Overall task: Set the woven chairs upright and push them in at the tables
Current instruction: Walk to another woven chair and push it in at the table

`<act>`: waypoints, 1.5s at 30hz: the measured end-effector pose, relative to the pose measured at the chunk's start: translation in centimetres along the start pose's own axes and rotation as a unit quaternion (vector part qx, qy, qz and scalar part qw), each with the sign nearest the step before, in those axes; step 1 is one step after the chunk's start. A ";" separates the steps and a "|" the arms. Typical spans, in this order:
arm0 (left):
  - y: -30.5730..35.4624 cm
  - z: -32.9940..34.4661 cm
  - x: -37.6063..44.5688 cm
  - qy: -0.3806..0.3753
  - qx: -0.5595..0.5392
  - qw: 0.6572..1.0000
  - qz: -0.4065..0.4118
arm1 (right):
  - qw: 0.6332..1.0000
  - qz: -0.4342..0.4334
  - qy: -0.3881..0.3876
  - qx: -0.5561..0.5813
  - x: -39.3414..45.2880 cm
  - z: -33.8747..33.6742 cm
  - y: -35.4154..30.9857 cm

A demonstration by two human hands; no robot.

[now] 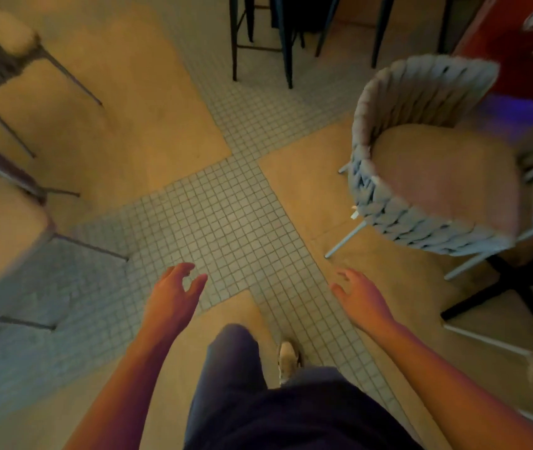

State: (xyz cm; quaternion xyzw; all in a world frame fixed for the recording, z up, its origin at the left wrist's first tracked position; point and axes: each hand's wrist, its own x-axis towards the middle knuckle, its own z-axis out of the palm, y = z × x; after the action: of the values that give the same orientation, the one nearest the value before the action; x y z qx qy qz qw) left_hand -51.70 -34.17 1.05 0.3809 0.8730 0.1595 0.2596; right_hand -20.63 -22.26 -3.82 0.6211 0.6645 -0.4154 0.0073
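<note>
Fingers on the left hand (pixel 174 295) and the right hand (pixel 361 297) are spread and loosely curled, gripping nothing, both hanging over the small-square tiled floor (pixel 226 216) beside the person's dark trouser leg. Farther ahead to the right, 1 grey woven-rope chair with a tan cushion (pixel 434 164) stands upright near a dark table base (pixel 518 287), and blurred chairs lie tipped at the left edge (pixel 2 222). The step in hand looks like walking between chairs; next, a reach and a firm 2-handed hold on a chair back seems needed.

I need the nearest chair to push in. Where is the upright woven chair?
In the head view, the woven chair stands at right, ahead of the right hand, its seat facing the dark table base.
</note>
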 end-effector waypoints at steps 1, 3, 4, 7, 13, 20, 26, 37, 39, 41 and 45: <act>1.0 -0.5 3.4 -0.010 -0.003 1.000 0.009 | 1.000 0.015 0.009 0.011 2.2 -0.6 -1.0; 3.2 -1.1 9.6 -0.022 -0.003 0.999 0.037 | 0.999 0.035 0.032 0.023 5.9 -1.6 -2.8; 4.4 -1.1 12.8 -0.032 0.000 0.998 0.053 | 0.997 0.047 0.045 0.032 7.8 -2.0 -3.6; 8.7 -0.9 21.9 -0.055 0.010 0.992 0.112 | 0.993 0.077 0.078 0.048 12.9 -3.1 -6.3; 18.7 -0.5 33.7 -0.164 0.045 0.966 0.196 | 0.968 0.152 0.175 0.093 19.7 -8.7 -10.5; 33.0 3.7 45.5 -0.240 0.097 0.919 0.298 | 0.907 0.243 0.278 0.201 26.8 -13.8 -10.2; 46.6 10.6 50.9 -0.281 0.131 0.877 0.368 | 0.846 0.314 0.322 0.286 34.9 -18.5 -8.2; 68.7 24.8 56.2 -0.362 0.241 0.794 0.424 | 0.605 0.501 0.449 0.426 35.0 -24.6 0.1; 71.9 27.9 56.5 -0.363 0.258 0.774 0.451 | 0.555 0.532 0.476 0.427 34.2 -24.5 1.1; 74.7 30.8 56.2 -0.366 0.273 0.755 0.470 | 0.499 0.577 0.495 0.416 32.9 -23.8 1.7; 78.9 34.7 55.2 -0.386 0.322 0.712 0.489 | 0.422 0.628 0.510 0.410 31.3 -22.2 2.6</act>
State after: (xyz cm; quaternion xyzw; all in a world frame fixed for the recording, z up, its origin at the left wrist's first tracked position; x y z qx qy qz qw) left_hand -17.56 61.85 -7.97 0.8438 0.3866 -0.1879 0.3211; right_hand -14.39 15.57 -7.12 0.8938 -0.2765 -0.1267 -0.3296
